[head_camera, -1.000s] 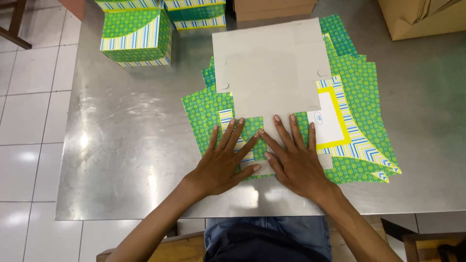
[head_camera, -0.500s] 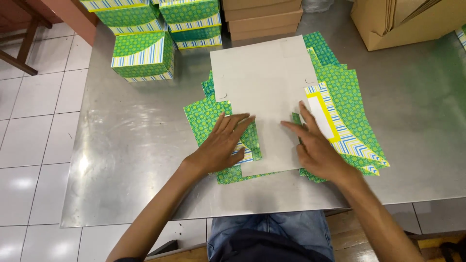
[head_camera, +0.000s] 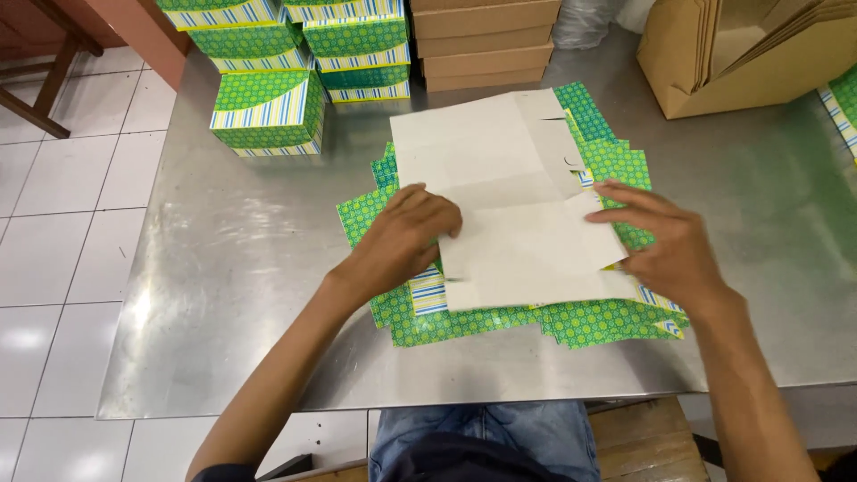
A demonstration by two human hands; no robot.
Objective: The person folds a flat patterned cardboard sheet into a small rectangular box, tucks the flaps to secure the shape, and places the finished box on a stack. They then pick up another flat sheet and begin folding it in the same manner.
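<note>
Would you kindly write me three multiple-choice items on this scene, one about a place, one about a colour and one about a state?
1. Where does the single folded green box stand?
A. at the table's far left
B. by the near edge
C. on the floor

2. What colour is the upturned side of the top carton blank?
A. green
B. white
C. brown

3. What are the left hand and right hand doing?
A. lifting a finished box
B. resting apart on the bare steel table
C. folding the blank's side flaps inward

Answers:
1 A, it stands far left, in front of the box stacks.
2 B, the plain side faces up over the green flat blanks.
3 C, both flaps are raised under the fingers.
</note>
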